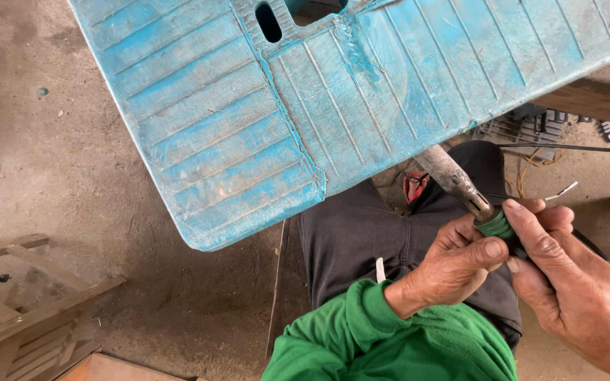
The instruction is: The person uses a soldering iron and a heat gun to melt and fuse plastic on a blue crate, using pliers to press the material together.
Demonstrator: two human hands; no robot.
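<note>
**Both hands on the green-handled iron**

I see my left hand (460, 257) and right hand (566, 282) pinched together around the green ribbed handle collar (495, 226) of a grey metal-barrelled soldering tool (453, 180), held just above my dark trousers (361, 233). Its barrel points up towards the edge of a worn blue ribbed plastic panel (305, 106). A wooden frame (30, 303) lies well apart on the concrete floor (72, 176).

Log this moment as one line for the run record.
left hand: grips green handle | right hand: on same handle | soldering iron: tip toward blue plastic panel | contact: cannot tell
</note>
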